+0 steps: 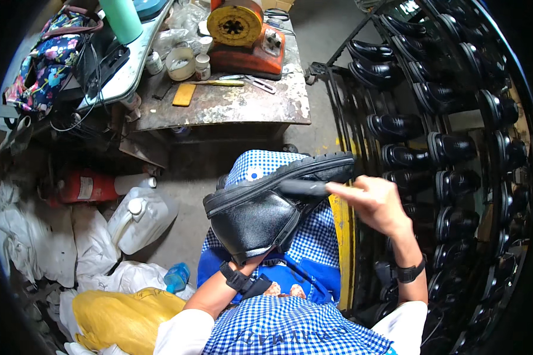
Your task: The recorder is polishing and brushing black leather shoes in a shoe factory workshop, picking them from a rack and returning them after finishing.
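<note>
A black leather boot [249, 222] lies tilted over my lap, its ridged sole turned up and its toe toward the right. My left hand [251, 262] goes into the boot's opening and holds it up from within; the fingers are hidden. My right hand [373, 204] is closed round a dark grey, elongated tool [305, 189], with the index finger stretched along it. The tool lies across the boot's side, just below the sole edge. Motion blurs it, so I cannot tell its exact kind.
Racks of black shoes [447, 148] stand close on my right, beside a yellow rail [343, 254]. Ahead, a worn workbench [225, 109] bears an orange machine [249, 53], jars and hand tools. On my left are a white jerrycan [141, 219], a yellow sack [124, 316] and a flowered bag [56, 59].
</note>
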`<state>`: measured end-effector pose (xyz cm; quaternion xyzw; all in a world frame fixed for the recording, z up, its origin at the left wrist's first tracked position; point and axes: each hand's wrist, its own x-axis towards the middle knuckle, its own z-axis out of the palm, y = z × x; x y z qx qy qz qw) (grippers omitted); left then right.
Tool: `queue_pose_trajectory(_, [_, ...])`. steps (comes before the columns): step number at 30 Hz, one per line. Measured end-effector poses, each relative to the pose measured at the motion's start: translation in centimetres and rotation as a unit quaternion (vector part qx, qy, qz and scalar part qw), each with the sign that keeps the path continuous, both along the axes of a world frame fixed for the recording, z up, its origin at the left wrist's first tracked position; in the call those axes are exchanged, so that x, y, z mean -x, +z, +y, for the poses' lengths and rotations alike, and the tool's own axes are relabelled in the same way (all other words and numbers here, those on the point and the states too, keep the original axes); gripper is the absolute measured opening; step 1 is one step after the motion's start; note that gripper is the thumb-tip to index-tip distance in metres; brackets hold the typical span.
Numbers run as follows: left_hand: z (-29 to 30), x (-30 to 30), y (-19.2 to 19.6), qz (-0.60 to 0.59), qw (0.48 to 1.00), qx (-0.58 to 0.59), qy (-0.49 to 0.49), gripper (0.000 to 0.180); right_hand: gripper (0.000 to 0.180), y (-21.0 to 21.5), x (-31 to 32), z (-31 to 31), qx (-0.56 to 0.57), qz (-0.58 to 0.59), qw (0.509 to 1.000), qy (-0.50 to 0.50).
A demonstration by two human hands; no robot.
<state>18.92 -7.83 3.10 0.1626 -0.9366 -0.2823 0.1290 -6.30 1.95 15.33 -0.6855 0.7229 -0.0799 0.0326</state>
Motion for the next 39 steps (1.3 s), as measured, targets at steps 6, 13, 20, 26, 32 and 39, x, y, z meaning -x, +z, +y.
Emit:
queue_pose_trajectory(6, [-0.1, -0.4, 0.1, -0.004, 1.0, 0.005, -0.003, 0.038, 0.058, -2.2, -0.1, 1.3, 0.059, -0.026, 0.994, -0.085])
queue_pose_trajectory(13, [-0.6, -0.2, -0.2, -0.021, 0.996, 0.084, -0.008, 0.038, 0.057, -6.1, -3.6, 3.4, 0.144, -0.137, 0.971, -0.132])
queue_pose_trajectory(20, [-1.1, 0.5, 0.6, 0.005, 0.989, -0.149, 0.008, 0.04, 0.048, -7.3, -6.0, 3.4, 0.168, -0.154, 0.958, -0.174])
queue_pose_trajectory(26, [-1.3, 0.9, 1.2, 0.015, 1.0, -0.025, 0.0, 0.042, 0.045, -7.7, -6.9, 2.3, 0.175, -0.089, 0.92, -0.338])
queue_pose_trajectory(32, [-1.0, 0.3, 0.3, -0.076, 0.957, 0.274, -0.062, 0.038, 0.049, -8.7, -6.8, 2.5, 0.219, -0.087, 0.941, -0.244])
queue_pose_trajectory(39, [-1.1, 0.4, 0.1, -0.048, 0.972, 0.228, -0.036, 0.037, 0.048, -11.0, -7.6, 4.3, 0.199, -0.102, 0.958, -0.182])
